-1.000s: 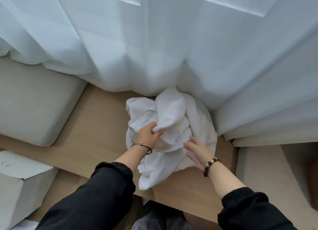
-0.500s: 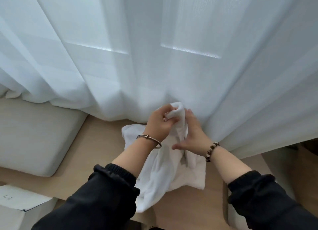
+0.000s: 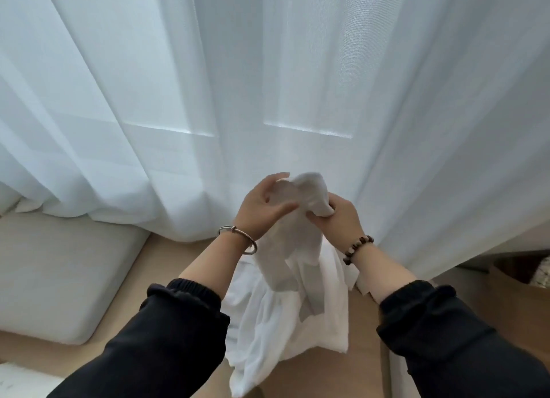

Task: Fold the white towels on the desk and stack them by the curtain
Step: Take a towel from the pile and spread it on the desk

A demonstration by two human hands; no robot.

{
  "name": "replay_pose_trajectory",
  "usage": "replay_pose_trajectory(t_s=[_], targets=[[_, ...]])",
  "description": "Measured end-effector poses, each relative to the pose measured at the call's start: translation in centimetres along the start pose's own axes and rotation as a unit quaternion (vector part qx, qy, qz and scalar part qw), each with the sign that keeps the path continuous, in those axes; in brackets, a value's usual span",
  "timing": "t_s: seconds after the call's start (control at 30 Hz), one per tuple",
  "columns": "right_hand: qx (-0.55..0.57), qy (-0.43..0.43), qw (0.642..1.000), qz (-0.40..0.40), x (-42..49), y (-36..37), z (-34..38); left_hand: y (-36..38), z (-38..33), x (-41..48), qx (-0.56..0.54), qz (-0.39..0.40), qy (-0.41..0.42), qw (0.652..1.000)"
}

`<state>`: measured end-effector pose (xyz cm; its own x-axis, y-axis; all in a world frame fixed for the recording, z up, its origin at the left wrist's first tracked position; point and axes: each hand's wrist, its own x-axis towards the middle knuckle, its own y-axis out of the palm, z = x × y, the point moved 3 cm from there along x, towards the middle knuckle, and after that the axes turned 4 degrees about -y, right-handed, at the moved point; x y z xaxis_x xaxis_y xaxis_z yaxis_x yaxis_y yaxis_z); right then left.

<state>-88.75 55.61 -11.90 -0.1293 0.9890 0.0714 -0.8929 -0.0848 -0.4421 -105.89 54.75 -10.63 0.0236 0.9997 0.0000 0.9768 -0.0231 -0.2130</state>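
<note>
A crumpled white towel hangs from both my hands above the wooden desk, right in front of the sheer white curtain. My left hand holds the towel's top, thumb across the front and fingers behind the cloth. My right hand grips a bunched part of the same top edge, fingers curled round it. The lower part of the towel still lies heaped on the desk and droops over its near edge. Any other towels are hidden under it.
A grey cushion lies on the left along the curtain. A white box shows at the bottom left corner. A brown rounded container stands at the right, beyond the desk's end.
Both hands have lifted the towel's top up off the heap toward the curtain. My right hand went from resting flat on the pile to gripping the cloth. The view tilted upward.
</note>
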Motion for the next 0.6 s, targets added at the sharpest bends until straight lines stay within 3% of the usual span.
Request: replay_pose_trajectory(t_s=[0.17,0.3,0.5,0.6], targets=[[0.054,-0.017,0.998,-0.019,-0.4,-2.2,3.6,1.5,1.0,-0.2,0.194,0.046,-0.014,0.98],[0.131,-0.027,0.991,-0.026,-0.3,-3.7,6.6,3.5,0.4,-0.6,0.1,0.066,-0.029,0.992],[0.202,-0.026,0.978,-0.045,-0.9,-5.3,7.6,5.6,-2.3,-0.1,0.081,-0.025,-0.029,0.996],[0.22,-0.02,0.975,-0.021,-1.1,-6.5,6.6,6.2,-2.5,-0.5,-0.009,-0.052,-0.026,0.998]])
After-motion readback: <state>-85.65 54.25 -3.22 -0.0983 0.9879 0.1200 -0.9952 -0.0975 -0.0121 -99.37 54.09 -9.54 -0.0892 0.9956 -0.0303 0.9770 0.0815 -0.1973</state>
